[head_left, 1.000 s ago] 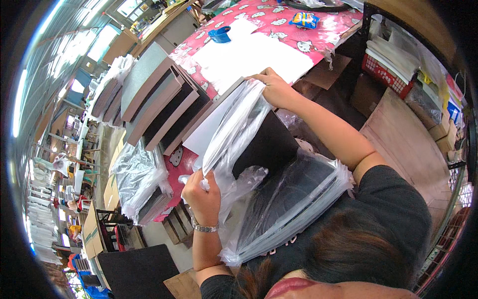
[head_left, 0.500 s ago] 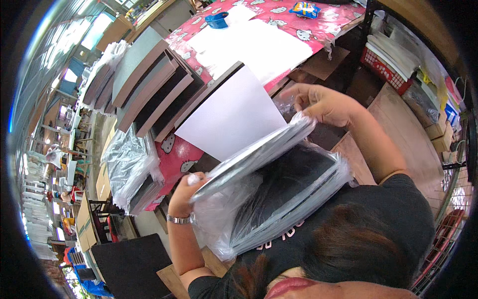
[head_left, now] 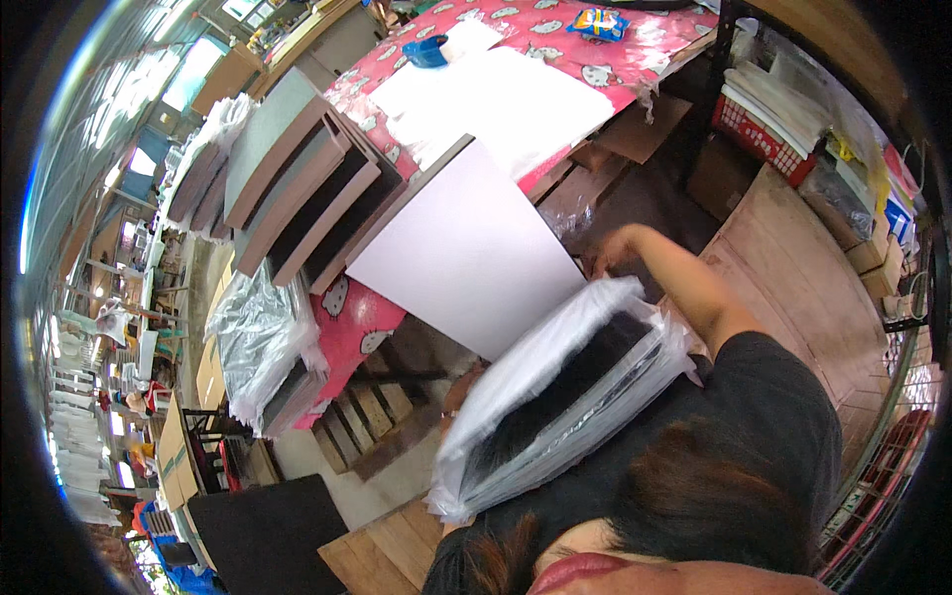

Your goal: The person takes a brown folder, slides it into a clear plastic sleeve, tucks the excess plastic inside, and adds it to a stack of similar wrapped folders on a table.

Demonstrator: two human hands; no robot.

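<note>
Against my chest stands a bundle of dark flat panels (head_left: pixel 565 397), each in clear plastic wrap, tilted along my black shirt. My right hand (head_left: pixel 612 250) is bent down at the bundle's far right corner, its fingers in shadow and partly hidden. Beyond the bundle's left end a small part of my left hand (head_left: pixel 459 389) shows; the rest is behind the plastic. Just past the bundle a large white-faced board (head_left: pixel 466 248) leans at the edge of the table, close to both hands.
Thick dark boards with brown edges (head_left: pixel 307 188) are stacked left on a table with a pink patterned cover (head_left: pixel 362 307). Plastic-wrapped panels (head_left: pixel 263 337) lie beside them. White sheets (head_left: pixel 496 104), a blue tape dispenser (head_left: pixel 426 52) and a red basket (head_left: pixel 764 134) are farther off.
The raised wrapped panel has come down against the others in the bundle. My left hand has gone behind the bundle, and my right hand has dropped to its far corner.
</note>
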